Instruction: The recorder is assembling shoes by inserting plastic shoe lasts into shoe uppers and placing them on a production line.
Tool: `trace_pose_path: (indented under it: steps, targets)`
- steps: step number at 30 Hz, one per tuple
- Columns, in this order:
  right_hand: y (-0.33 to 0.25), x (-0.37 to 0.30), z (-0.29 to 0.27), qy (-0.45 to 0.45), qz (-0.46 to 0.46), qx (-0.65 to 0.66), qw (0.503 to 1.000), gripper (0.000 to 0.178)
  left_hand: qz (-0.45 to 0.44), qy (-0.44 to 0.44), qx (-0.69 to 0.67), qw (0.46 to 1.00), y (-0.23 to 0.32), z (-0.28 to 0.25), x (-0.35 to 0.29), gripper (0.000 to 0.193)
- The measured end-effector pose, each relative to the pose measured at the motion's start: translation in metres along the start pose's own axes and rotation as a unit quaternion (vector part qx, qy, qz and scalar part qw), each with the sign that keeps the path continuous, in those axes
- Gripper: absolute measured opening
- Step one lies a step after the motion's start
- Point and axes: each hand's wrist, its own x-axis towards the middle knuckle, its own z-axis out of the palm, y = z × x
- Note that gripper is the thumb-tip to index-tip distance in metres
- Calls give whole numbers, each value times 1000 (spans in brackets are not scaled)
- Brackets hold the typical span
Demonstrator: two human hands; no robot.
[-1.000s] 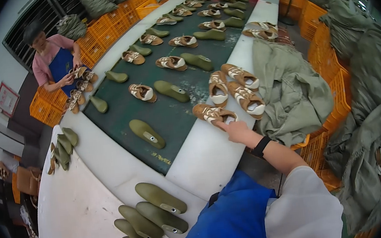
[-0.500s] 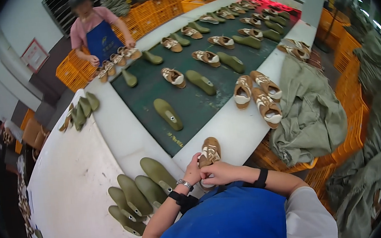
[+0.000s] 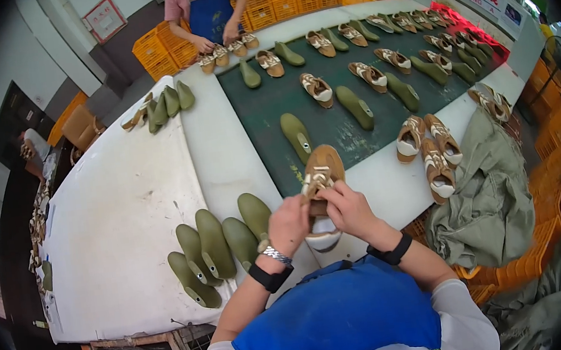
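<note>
Both my hands work on one brown sneaker (image 3: 325, 161) with cream laces and a white heel, its toe pointing away from me over the near edge of the green belt. My left hand (image 3: 290, 224) is closed on the left side of its opening. The fingers of my right hand (image 3: 348, 209) pinch at the tongue, just below the laces. To the left of my left hand, several olive-green shoe lasts (image 3: 214, 245) stand in a cluster on the white table. A single last (image 3: 295, 136) lies on the belt just beyond the sneaker.
Rows of sneakers and lasts lie on the dark green belt (image 3: 258, 123). Three sneakers (image 3: 438, 171) rest on the white ledge at right, beside grey-green cloth (image 3: 481, 202) over orange crates (image 3: 538, 223). A co-worker in a blue apron (image 3: 211, 18) handles sneakers across the belt.
The sneaker and both hands have moved forward, away from my body. My right hand, earlier crossed over the shoe's opening, now grips from its right side. The whole view has shifted.
</note>
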Motion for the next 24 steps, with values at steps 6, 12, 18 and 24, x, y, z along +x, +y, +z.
trace_pose_path:
  steps: [6,12,18,24]
  targets:
    - [3,15,-10,13,55,69,996,25,6,42,-46,998,2,-19,17,18]
    - [-6,16,-19,-95,-11,83,992,23,-4,35,-22,999,7,-33,18,20]
    - [-10,13,-25,-52,-22,122,991,17,45,48,-97,993,9,-36,20,29]
    - [-9,23,-24,54,-86,118,988,18,86,-91,49,991,17,-55,32,35]
